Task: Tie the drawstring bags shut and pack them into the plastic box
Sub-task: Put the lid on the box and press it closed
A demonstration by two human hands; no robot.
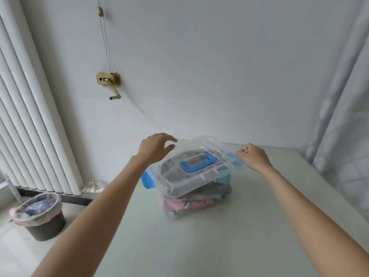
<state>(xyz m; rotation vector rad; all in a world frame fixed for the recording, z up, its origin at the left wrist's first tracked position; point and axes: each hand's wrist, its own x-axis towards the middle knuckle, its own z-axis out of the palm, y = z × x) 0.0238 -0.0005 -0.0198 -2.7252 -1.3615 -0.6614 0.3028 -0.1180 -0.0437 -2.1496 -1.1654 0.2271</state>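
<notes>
A clear plastic box (175, 213) stands on the pale table (219, 246), filled with folded drawstring bags (187, 203) in pink, teal and grey. Its clear lid (191, 182) with a blue handle (197, 162) lies tilted on top, with the far edge raised. A blue latch (147, 179) sticks out at the box's left end. My left hand (154, 147) hovers at the lid's far left corner, fingers apart. My right hand (252, 156) pinches the lid's far right edge.
A dark waste bin (40, 216) with a pink liner stands on the floor at the left, below a white radiator (30, 126). A brass crank (108, 81) is fixed to the wall. A curtain (343, 116) hangs at the right.
</notes>
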